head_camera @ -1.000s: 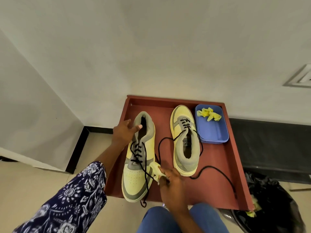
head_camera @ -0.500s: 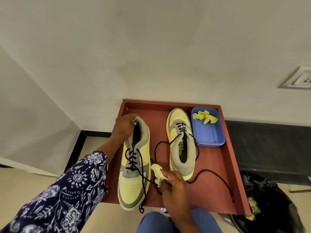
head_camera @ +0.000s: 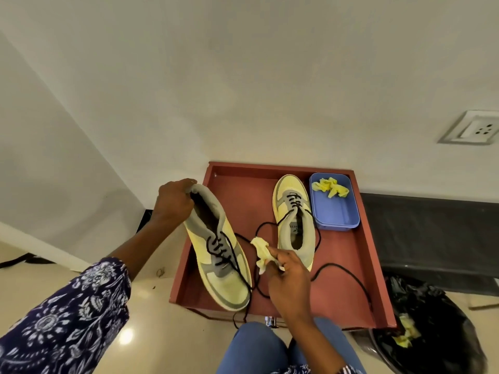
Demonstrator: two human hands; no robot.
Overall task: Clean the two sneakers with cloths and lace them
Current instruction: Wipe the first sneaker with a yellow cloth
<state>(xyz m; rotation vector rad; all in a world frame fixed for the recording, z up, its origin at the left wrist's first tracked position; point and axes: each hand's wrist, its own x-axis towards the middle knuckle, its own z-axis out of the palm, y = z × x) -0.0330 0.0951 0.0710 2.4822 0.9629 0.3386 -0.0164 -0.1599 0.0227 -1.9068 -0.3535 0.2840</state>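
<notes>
My left hand [head_camera: 172, 202] grips the heel collar of the left yellow-and-grey sneaker [head_camera: 216, 247], which is tilted with its heel raised off the red tray [head_camera: 348, 255]. Its black lace is threaded through several eyelets and trails loose. My right hand [head_camera: 289, 276] pinches a crumpled pale yellow cloth [head_camera: 260, 251] just right of that sneaker. The second sneaker [head_camera: 295, 220] lies flat on the tray, toe toward the wall, with its long black lace [head_camera: 348, 273] partly threaded and trailing over the tray.
A blue plastic box [head_camera: 337, 214] holding yellow cloths [head_camera: 330, 186] sits at the tray's back right corner. A bin lined with a black bag [head_camera: 429, 325] stands at the lower right. White walls rise behind and to the left; a socket [head_camera: 475, 128] is on the wall.
My left hand moved from the sneaker's side to its heel collar and lifted the heel, tilting the shoe to the left. My right hand with the cloth rose slightly.
</notes>
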